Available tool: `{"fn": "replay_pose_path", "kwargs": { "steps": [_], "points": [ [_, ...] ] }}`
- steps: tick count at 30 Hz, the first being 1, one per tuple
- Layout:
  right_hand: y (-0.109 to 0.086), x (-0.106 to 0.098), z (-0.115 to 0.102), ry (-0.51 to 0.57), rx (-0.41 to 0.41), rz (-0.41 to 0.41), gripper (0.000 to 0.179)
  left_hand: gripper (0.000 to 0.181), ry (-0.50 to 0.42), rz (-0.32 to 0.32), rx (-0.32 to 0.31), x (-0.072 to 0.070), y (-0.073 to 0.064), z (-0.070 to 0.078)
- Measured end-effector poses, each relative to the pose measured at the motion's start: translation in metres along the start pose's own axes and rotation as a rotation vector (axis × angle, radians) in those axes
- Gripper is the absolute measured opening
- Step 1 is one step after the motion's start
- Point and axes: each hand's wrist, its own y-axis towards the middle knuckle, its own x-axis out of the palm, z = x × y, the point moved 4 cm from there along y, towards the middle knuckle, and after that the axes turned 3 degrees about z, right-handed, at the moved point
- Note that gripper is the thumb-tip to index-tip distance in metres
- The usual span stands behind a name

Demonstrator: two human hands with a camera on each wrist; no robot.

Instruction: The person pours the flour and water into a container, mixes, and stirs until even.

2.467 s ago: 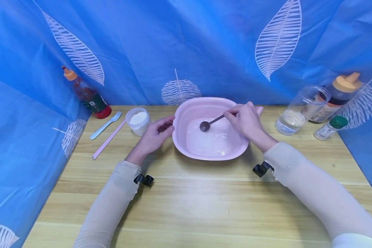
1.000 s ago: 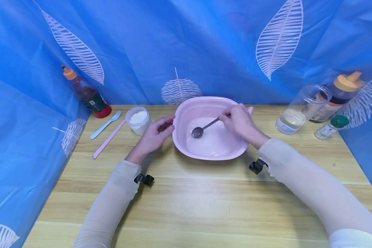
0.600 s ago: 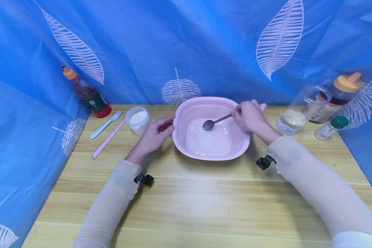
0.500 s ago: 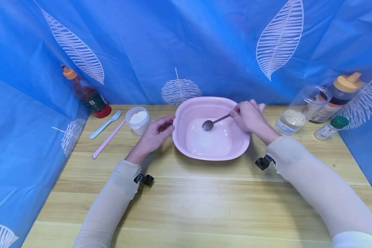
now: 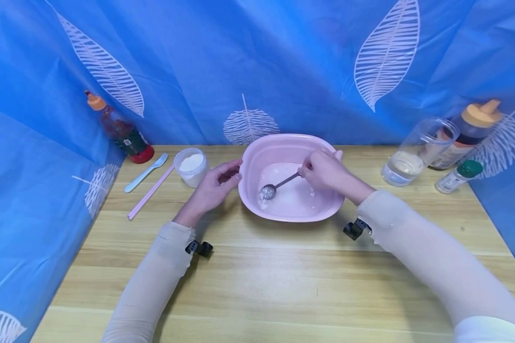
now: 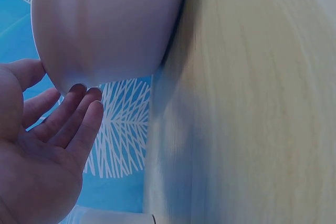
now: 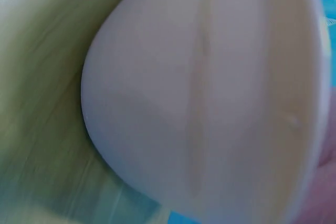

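Blue cloth (image 5: 309, 62) printed with white leaves backs and flanks a wood-grain table (image 5: 274, 286). At the table's far edge, near the middle, stands a pink bowl (image 5: 279, 150), upright.

Right hand (image 5: 326, 170): grips the handle of a dark spoon (image 5: 283, 183), whose head lies inside the bowl, toward its left side. Left hand (image 5: 213, 189): fingers loosely extended, thumb and fingertips touching the bowl's left rim; judged to be steadying, not clasping.

Progress: white matter is in the bowl, with small lumps (image 5: 263, 202) about the spoon head and more specks to the right. Mixing is judged under way and incomplete, since the contents look uneven. Whether any liquid has gone in cannot be confirmed.

Supplies: the jar (image 5: 194, 178), just beside the left hand, holds plenty of white powder. The clear cup (image 5: 401, 169) at right is partly filled with clear liquid. A red bottle (image 5: 124, 128), a dark bottle (image 5: 472, 128) and a shaker (image 5: 450, 182) have their caps on. The fork (image 5: 146, 174) and pink sticks (image 5: 151, 192) lie at left, not in use.
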Motion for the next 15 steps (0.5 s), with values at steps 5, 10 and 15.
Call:
{"fn": "replay_pose_path", "kwargs": {
  "steps": [5,10,15],
  "points": [
    [-0.01,-0.007,0.006,-0.02,-0.089,-0.092,0.027,0.048,-0.001,-0.002,-0.001,-0.001,0.0,0.0],
    [-0.02,-0.021,0.015,-0.124,-0.126,-0.095,0.027,0.048,-0.001,-0.004,0.004,0.0,0.001,0.0],
    [-0.025,-0.041,0.03,-0.187,-0.125,-0.012,0.025,0.049,0.0,-0.003,0.002,0.0,0.0,0.0]
  ]
}}
